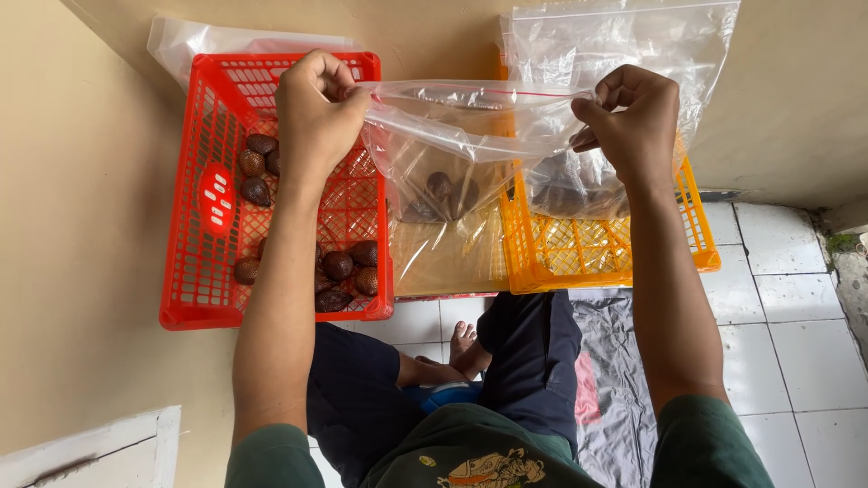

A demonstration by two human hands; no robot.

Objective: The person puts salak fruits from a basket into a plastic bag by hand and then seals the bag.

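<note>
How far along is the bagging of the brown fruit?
Done: a few fruits in the clear bag. In hand: left hand and right hand pinch the bag's top strip at either end. Left: about ten loose fruits lie in the red basket.

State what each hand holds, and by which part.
Both the left hand and right hand pinch one clear plastic bag at opposite ends of its top edge.

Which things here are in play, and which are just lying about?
In hand:
- left hand and right hand pinching the top edge of the clear zip-top plastic bag
- brown scaly fruits inside it

Lying about:
- red plastic crate holding loose brown fruits
- orange plastic crate
- second clear plastic bag
- grey sheet on the floor
</note>
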